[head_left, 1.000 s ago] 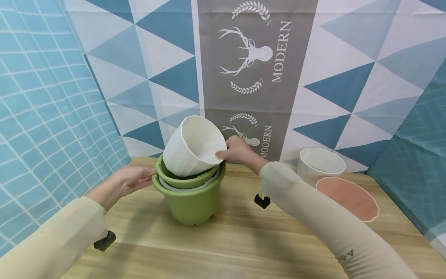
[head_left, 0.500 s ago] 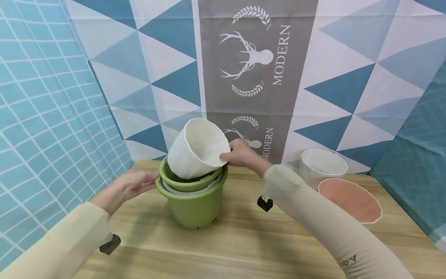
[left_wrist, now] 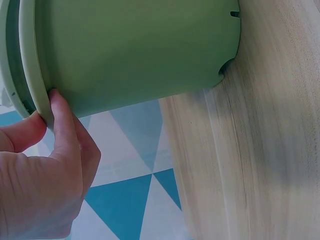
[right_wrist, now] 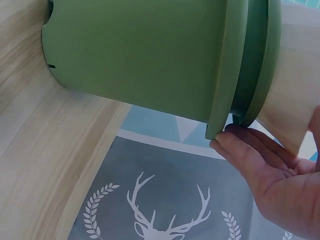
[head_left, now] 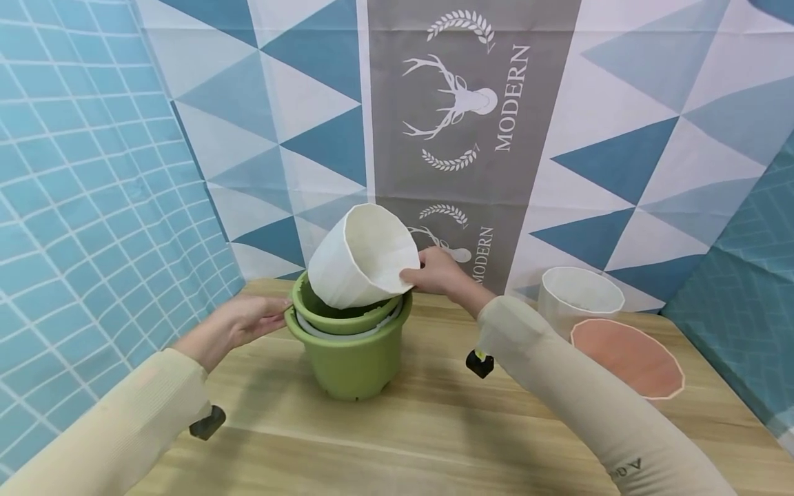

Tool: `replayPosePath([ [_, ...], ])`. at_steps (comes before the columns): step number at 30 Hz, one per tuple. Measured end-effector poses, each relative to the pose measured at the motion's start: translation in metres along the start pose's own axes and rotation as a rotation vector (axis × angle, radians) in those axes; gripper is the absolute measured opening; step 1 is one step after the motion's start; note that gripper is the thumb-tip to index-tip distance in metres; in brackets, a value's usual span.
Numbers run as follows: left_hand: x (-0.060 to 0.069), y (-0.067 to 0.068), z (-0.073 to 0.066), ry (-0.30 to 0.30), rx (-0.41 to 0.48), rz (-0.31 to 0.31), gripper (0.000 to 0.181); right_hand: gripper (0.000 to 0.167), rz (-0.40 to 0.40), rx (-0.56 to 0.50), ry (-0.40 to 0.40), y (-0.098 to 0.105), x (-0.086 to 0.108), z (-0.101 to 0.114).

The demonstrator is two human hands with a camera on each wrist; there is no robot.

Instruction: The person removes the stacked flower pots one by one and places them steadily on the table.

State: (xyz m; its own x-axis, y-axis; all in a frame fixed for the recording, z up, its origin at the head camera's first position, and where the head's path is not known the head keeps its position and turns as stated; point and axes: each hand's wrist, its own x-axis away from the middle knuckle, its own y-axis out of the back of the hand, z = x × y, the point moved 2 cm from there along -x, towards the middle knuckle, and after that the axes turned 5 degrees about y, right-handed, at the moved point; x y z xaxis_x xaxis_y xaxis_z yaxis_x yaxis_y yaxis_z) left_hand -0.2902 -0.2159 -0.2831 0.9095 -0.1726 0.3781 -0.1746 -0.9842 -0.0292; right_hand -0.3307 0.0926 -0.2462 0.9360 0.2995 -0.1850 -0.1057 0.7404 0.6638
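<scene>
A large green flowerpot (head_left: 356, 365) stands upright on the wooden table, with a pale grey rim and a smaller green pot (head_left: 347, 325) nested in it. Tilted in the top of this stack is a white pot (head_left: 338, 269), its mouth turned up and to the right. My left hand (head_left: 238, 324) pinches the large pot's rim at the left; the left wrist view shows thumb and fingers (left_wrist: 64, 125) on either side of it. With the thumb over its rim, my right hand (head_left: 443, 275) holds the white pot. Its fingertips (right_wrist: 225, 137) touch the green rims underneath.
At the right back stands another white pot (head_left: 579, 289), with a salmon-pink pot (head_left: 626, 358) leaning in front of it, partly behind the right sleeve. Patterned cloth (head_left: 459, 172) covers the wall behind the table, and blue tile-print cloth (head_left: 93, 172) hangs at the left.
The head view has shifted slightly, so everything appears a little further right. Both hands keep their holds, and the white pot stays tilted in the stack.
</scene>
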Motion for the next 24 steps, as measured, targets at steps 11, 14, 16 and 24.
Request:
replayPosePath([
  [11, 0.004, -0.001, -0.001, 0.005, 0.054, -0.024, 0.013, 0.027, 0.008, -0.262, 0.003, -0.004, 0.002, -0.012],
  [14, 0.005, -0.002, -0.001, 0.001, 0.061, -0.033, 0.013, 0.028, 0.011, -0.29, 0.01, -0.003, 0.002, -0.011],
  [16, 0.005, -0.003, -0.002, 0.0, 0.059, -0.038, 0.02, 0.029, 0.024, -0.302, 0.015, -0.002, 0.003, -0.01],
  [24, 0.006, -0.005, -0.001, 0.004, 0.038, -0.071, 0.042, 0.03, 0.06, -0.292, 0.007, 0.002, 0.003, -0.009],
])
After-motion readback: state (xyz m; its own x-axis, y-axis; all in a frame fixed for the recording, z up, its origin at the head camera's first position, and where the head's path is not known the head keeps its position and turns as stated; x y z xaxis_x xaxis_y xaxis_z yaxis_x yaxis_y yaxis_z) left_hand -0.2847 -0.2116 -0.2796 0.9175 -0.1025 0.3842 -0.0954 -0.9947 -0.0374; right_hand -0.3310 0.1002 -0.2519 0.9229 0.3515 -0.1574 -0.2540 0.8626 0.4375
